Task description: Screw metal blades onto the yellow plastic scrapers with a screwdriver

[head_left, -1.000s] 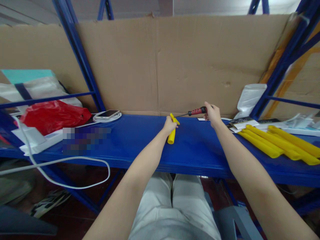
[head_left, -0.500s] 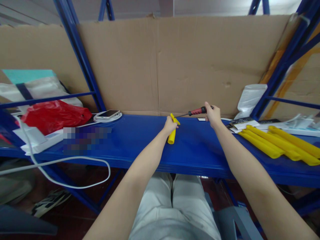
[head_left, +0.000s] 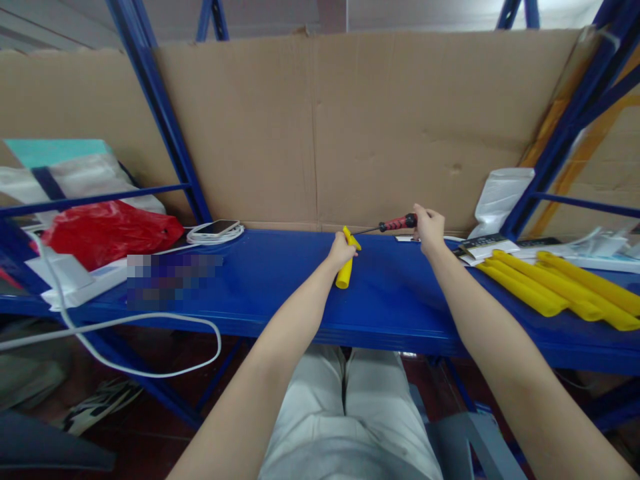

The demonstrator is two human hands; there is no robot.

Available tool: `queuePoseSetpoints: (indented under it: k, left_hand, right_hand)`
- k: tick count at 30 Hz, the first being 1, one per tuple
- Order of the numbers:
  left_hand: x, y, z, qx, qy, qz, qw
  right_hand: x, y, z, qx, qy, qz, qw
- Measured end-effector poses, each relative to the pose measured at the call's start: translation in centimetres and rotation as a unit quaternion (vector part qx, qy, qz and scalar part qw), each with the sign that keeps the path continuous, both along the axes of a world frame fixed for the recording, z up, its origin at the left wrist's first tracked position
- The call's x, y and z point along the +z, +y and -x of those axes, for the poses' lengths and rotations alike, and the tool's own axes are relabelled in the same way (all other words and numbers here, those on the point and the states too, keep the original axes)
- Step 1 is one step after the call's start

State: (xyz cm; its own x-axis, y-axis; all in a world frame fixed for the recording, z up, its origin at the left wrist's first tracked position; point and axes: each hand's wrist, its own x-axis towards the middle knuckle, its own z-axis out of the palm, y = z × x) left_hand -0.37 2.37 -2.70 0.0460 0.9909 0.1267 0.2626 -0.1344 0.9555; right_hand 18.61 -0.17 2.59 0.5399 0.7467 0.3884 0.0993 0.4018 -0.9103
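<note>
My left hand (head_left: 342,249) is closed around a yellow tubular piece (head_left: 344,276) with a short crosspiece at its top, held over the blue shelf. To its right, my right hand (head_left: 429,228) grips the end of a screwdriver (head_left: 399,223) with a red and black handle. The screwdriver lies nearly level, its thin shaft pointing left, and its tip meets the top of the yellow piece. Whether the tip sits inside a screw is too small to tell. My left fingers partly cover the yellow piece.
Several yellow tubular pieces (head_left: 560,287) lie on the right of the blue shelf (head_left: 270,287), beside small black-and-white packets (head_left: 487,247). Left are a phone (head_left: 220,228) on a coiled white cable, a red plastic bag (head_left: 113,233) and a white cable (head_left: 150,319) hanging over the edge. Cardboard (head_left: 380,127) stands behind.
My right hand has shifted slightly right, its fingers now farther back on the screwdriver, showing more of the handle. My left hand and the yellow piece stay almost still.
</note>
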Motion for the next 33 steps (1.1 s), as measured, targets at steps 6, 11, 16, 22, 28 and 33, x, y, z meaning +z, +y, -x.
queuePoseSetpoints:
  k: [6, 11, 16, 22, 28, 33]
  left_hand:
    - [-0.4, 0.7, 0.1, 0.006, 0.003, -0.006, 1.000]
    - [-0.7, 1.2, 0.2, 0.003, 0.002, -0.009, 1.000]
    - [-0.6, 1.0, 0.2, 0.004, 0.004, -0.004, 1.000]
    - [-0.6, 0.9, 0.2, 0.005, 0.010, -0.010, 1.000]
    - [-0.6, 0.8, 0.1, 0.008, 0.007, -0.011, 1.000]
    - [-0.6, 0.7, 0.1, 0.008, 0.010, -0.013, 1.000]
  right_hand:
    - [0.4, -0.5, 1.0, -0.016, 0.004, 0.022, 1.000]
    - [0.1, -0.5, 1.1, -0.042, -0.008, 0.031, 0.999]
    - [0.4, -0.7, 1.3, -0.002, 0.043, 0.035, 0.998]
    - [0.2, -0.6, 0.8, 0.005, 0.016, 0.031, 0.999]
    - [0.7, -1.0, 1.1, 0.048, 0.055, 0.047, 0.996]
    - [0.7, -1.2, 1.3, 0.045, 0.033, 0.035, 0.998]
